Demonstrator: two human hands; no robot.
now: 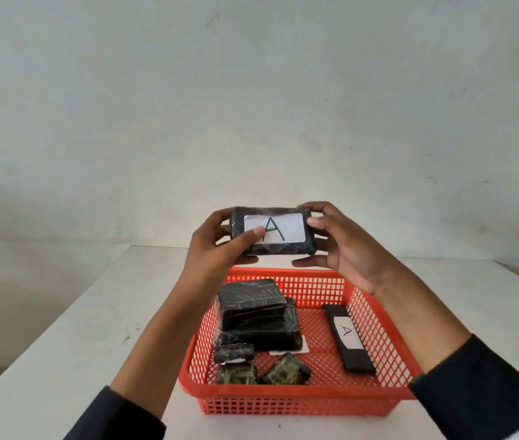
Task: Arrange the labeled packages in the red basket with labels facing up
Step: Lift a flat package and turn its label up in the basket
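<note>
A black wrapped package point(286, 247) with a white label marked "A" is held up above the far rim of the red basket point(309, 400), label turned toward me. My left hand point(220, 249) grips its left end, thumb on the label. My right hand point(344, 246) grips its right end. In the basket, a flat black package point(348, 338) lies on the right with its "A" label up. On the left, two black packages point(253, 304) are stacked with no label showing on top. Three small packages point(236, 354) lie near the front left.
The basket stands on a white table point(61, 344) whose far edge runs just behind the held package. A pale wall rises behind. A white label edge point(288, 351) pokes out from under the lower stacked package. Dark sleeves cover both forearms near the frame's bottom.
</note>
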